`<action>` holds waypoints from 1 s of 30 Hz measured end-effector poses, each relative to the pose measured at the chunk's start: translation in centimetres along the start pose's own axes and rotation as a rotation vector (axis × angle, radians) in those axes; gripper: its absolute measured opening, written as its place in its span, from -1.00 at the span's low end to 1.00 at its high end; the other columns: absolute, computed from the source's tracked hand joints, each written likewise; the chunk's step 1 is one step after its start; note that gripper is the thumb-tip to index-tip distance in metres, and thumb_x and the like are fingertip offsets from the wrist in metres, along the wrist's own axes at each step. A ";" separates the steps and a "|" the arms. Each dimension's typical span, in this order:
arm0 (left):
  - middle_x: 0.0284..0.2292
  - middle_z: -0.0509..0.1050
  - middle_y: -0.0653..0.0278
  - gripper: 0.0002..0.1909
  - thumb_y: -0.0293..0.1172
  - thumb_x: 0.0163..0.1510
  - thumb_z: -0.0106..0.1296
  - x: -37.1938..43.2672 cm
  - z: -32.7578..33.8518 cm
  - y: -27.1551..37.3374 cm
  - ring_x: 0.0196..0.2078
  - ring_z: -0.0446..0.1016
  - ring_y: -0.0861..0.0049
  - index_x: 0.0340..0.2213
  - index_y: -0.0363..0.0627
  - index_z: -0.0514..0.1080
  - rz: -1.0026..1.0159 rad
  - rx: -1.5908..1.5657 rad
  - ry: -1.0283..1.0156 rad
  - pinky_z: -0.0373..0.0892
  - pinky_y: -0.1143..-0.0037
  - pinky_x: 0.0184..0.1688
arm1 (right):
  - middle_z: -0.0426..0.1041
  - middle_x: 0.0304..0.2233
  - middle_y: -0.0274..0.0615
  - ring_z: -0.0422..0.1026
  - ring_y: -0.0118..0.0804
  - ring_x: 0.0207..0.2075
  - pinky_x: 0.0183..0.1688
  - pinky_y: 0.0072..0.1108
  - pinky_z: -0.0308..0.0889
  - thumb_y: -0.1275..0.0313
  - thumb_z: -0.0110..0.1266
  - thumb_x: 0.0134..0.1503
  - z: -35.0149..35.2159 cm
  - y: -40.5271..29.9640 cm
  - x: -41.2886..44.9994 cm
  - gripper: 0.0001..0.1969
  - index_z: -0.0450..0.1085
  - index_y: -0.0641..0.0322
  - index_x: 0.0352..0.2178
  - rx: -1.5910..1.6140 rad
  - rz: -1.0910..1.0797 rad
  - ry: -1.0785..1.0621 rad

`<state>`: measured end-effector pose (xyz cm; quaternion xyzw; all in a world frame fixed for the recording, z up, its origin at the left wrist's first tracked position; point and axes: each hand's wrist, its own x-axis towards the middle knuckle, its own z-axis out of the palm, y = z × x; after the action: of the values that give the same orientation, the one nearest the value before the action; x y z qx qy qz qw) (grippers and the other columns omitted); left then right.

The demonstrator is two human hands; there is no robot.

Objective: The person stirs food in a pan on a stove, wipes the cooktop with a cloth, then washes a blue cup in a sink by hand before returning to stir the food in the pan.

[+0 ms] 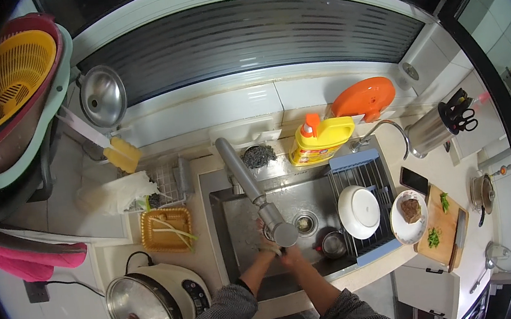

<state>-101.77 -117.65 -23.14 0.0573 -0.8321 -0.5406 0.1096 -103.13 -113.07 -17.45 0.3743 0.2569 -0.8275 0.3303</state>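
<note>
Both of my hands are low in the steel sink (242,209), close together beneath the head of the grey faucet (251,186). My left hand (264,245) is partly covered by the faucet head, with some fingers showing to its left. Close beside it is my right hand (290,256), its fingers hidden under the faucet head. Something pale is at my left hand, too small and covered to name. Right of my hands are the drain strainer (304,223) and a small metal pot (333,244).
A blue-ended dish rack (379,249) with an upturned white bowl (358,211) spans the sink's right side. Beyond are a plate of meat (410,214) and a cutting board (441,227) with a knife (457,237). A multicooker (175,289) and brown tray (152,232) stand left.
</note>
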 end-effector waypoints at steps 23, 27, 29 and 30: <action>-0.32 0.35 0.25 -0.74 -0.38 0.00 0.01 5.5 -4.7 2.4 -0.24 0.33 0.42 -0.25 -0.17 0.28 0.019 -0.326 -0.281 0.26 0.48 -0.12 | 0.39 -0.30 -0.21 0.37 -0.26 -0.26 -0.18 -0.43 0.28 0.41 -0.07 0.03 -7.4 -3.1 6.4 -0.72 0.32 0.29 -0.20 -0.735 -0.720 0.064; -0.32 0.37 0.25 -0.74 -0.34 0.00 0.00 0.8 -2.5 4.0 -0.23 0.33 0.41 -0.26 -0.16 0.30 0.176 -0.017 -0.223 0.25 0.45 -0.12 | 0.38 -0.27 -0.19 0.36 -0.25 -0.26 -0.15 -0.41 0.30 0.15 -0.28 0.17 -9.3 -2.0 8.8 -0.58 0.22 0.18 -0.06 0.024 0.028 -0.202; -0.28 0.38 0.24 -0.70 -0.33 0.00 0.01 0.4 -1.6 5.5 -0.20 0.33 0.42 -0.22 -0.16 0.31 0.172 0.132 -0.312 0.25 0.44 -0.10 | 0.43 -0.22 -0.12 0.39 -0.22 -0.17 -0.06 -0.43 0.26 0.16 -0.14 0.12 -11.3 -2.7 9.9 -0.59 0.31 0.26 -0.13 0.066 -0.082 -0.479; -0.29 0.37 0.12 -0.70 -0.31 -0.01 0.02 0.5 -2.7 7.2 -0.20 0.35 0.28 -0.24 -0.19 0.31 0.072 0.096 -0.459 0.25 0.41 -0.11 | 0.36 -0.17 -0.17 0.36 -0.23 -0.19 -0.09 -0.41 0.29 0.15 -0.26 0.18 -8.6 -1.8 6.1 -0.54 0.11 0.14 0.05 -0.168 -0.307 -0.260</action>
<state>-101.46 -117.24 -15.48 -0.0917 -0.8614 -0.4952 -0.0661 -103.63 -108.26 -27.00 0.1919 0.3340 -0.8852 0.2607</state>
